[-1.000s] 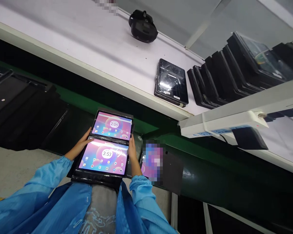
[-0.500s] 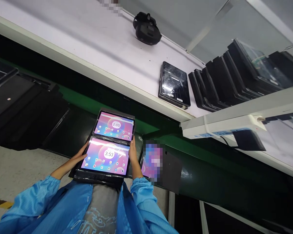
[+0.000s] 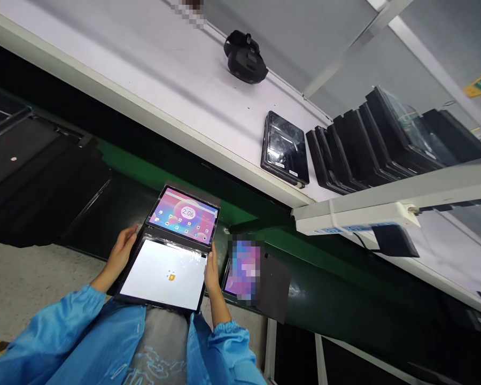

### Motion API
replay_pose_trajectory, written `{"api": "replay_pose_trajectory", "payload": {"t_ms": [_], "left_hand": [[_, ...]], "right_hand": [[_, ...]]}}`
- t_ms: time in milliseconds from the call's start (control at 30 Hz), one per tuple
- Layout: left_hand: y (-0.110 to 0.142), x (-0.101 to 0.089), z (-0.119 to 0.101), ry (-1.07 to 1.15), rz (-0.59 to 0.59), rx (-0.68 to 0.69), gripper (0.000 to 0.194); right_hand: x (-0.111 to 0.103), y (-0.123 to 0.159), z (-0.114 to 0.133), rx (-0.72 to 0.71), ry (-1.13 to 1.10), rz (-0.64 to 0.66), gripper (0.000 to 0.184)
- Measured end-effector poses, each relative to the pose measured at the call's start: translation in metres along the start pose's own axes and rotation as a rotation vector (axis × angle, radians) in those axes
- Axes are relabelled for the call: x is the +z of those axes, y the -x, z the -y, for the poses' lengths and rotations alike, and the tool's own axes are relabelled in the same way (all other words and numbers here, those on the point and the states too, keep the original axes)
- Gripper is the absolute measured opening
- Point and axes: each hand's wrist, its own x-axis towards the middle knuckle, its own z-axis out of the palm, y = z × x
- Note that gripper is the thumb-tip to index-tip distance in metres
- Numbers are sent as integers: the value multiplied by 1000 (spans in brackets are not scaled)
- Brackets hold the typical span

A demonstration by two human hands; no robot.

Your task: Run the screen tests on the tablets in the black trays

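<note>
The near tablet [image 3: 156, 286], in a black case, shows a white screen with a small orange icon. Right above it lies the far tablet [image 3: 180, 232], whose lock-style home screen reads 2:06. My right hand [image 3: 211, 272] grips the near tablet's right edge, with the thumb on the side of the frame. My left hand [image 3: 122, 250] is at the left edge by the join of the two tablets, fingers curled; the undersides of both tablets are hidden. Another lit tablet [image 3: 236, 278], partly blurred out, lies to the right with a dark cover opened beside it.
Above is a white shelf [image 3: 144, 96] with a black strapped device [image 3: 246, 61], a stack of dark tablets [image 3: 286, 147] and a row of upright black cases [image 3: 356, 141]. A power strip [image 3: 353, 219] with a black plug is fixed to the shelf post. More black cases [image 3: 32, 171] stand at left.
The near tablet's screen has gone from a 3:53 home screen to white with an icon. The far clock went from 2:05 to 2:06. My left hand slid off the screen to the edge.
</note>
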Motion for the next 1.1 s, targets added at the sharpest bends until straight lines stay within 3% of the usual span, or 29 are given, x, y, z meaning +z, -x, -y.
{"api": "replay_pose_trajectory", "payload": {"t_ms": [133, 233, 367, 567, 667, 867, 1100], "left_hand": [[-66, 30, -39, 52, 106, -51, 60], [-84, 49, -49, 12, 182, -55, 63], [-72, 50, -35, -45, 207, -35, 74], [-56, 35, -10, -61, 279, -13, 76], [-55, 35, -11, -72, 234, 24, 76], [-51, 33, -20, 6, 216, -40, 64], [-40, 30, -28, -8, 179, -46, 63]], "right_hand": [[1, -30, 16, 23, -50, -48, 90], [3, -57, 29, 31, -79, -39, 96], [2, -69, 29, 61, -124, -6, 93], [-5, -57, 14, 20, -168, 55, 86], [-5, -54, 18, 32, -163, 40, 86], [-6, -39, 26, 60, -318, -1, 79], [-4, 10, -14, 84, -356, -53, 74]]}}
